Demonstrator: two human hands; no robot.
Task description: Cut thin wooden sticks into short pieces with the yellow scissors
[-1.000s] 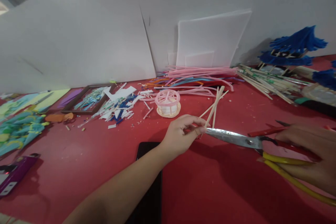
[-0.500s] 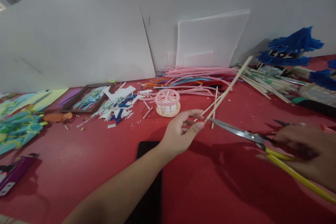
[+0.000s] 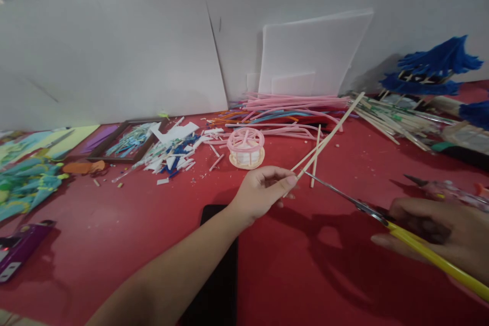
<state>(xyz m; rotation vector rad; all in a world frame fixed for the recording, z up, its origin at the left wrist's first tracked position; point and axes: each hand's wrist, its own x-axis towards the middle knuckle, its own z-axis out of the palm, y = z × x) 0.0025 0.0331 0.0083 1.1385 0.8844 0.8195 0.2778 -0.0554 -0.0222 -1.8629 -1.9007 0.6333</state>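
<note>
My left hand (image 3: pixel 260 193) pinches a long pale wooden stick (image 3: pixel 338 127) and a thinner stick (image 3: pixel 305 157) between thumb and fingers. The long one slants up to the right. Behind it another short stick (image 3: pixel 314 173) crosses at an angle. In my right hand (image 3: pixel 445 232) are scissors (image 3: pixel 369 210) with yellow handles. Their blades point left, and the tips reach the long stick just beyond my left thumb; whether they touch it I cannot tell. Past my left hand stands a small round frame (image 3: pixel 245 147) with a pink spoked top and a cream base.
A black phone-like slab (image 3: pixel 217 275) lies under my left forearm. Pink sticks (image 3: pixel 294 104) and bamboo sticks (image 3: pixel 393 119) are piled at the back. Pliers (image 3: pixel 439 188) lie by my right hand. Scraps (image 3: pixel 179 145) and a brown tray (image 3: pixel 147 152) are left; a purple glue-gun-like tool (image 3: pixel 26 247) is nearer.
The scissors have rotated so their blades now show nearly edge-on, with the tips a little further left on the long stick. The far end of that stick has dipped slightly.
</note>
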